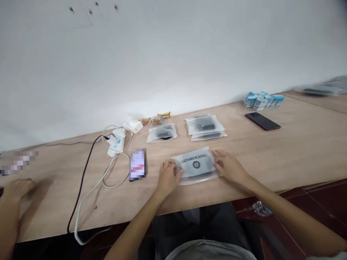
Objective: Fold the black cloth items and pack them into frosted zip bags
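A frosted zip bag printed with ROCKBROS and a round logo lies on the table in front of me, its lettering upside down from my side. Something dark shows through its near part, but I cannot make out what. My left hand grips the bag's left edge, thumb on top. At the right edge, my right hand holds it with the thumb over the plastic and the fingers along the side. Behind it are a small stack of similar bags and a single bag with dark contents.
Left of the bag lies a phone with a lit screen, near a power strip with loose cables. Wrapped snacks sit by the wall. Rightward are a dark phone and small blue-white boxes. Another person's hand rests far left.
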A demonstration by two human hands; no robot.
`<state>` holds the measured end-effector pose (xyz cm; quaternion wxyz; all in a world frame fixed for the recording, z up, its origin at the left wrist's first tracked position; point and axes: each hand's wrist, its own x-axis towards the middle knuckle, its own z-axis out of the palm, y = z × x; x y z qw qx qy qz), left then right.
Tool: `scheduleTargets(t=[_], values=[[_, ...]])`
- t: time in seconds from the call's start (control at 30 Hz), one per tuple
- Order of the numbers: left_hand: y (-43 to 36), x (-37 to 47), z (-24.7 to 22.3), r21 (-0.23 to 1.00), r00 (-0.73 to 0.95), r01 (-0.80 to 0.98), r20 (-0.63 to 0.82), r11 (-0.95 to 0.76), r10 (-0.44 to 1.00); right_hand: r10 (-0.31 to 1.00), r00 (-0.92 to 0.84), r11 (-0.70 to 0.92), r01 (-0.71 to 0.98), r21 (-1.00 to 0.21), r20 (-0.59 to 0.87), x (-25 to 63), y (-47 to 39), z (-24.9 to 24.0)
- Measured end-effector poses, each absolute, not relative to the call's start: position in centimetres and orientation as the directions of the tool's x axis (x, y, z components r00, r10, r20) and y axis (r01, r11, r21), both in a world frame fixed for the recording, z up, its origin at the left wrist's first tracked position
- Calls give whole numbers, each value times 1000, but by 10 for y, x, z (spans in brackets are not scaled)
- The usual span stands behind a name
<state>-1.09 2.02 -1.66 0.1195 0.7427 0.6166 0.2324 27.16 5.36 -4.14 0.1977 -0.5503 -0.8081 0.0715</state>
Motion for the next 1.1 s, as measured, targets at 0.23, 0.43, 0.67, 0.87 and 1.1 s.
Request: scheduleTargets(t=[0.23,0.43,0.67,0.87,1.1], values=[[92,61,-17,372,157,904,166,-209,974,921,75,8,977,-211,383,305,81,-31],[95,46,-20,325,196,910,215,-259,957,873,-305,395,900,-185,381,269,82,-49],[64,-34,-28,231,128,957,214,-177,968,900,-333,391,902,-181,283,264,114,-61],[50,-49,-36,197,141,961,248,-193,958,909,-285,344,925,-163,305,262,127,-53],[45,-51,-35,120,160,974,250,-194,955,733,-479,598,792,-122,483,161,143,-25]])
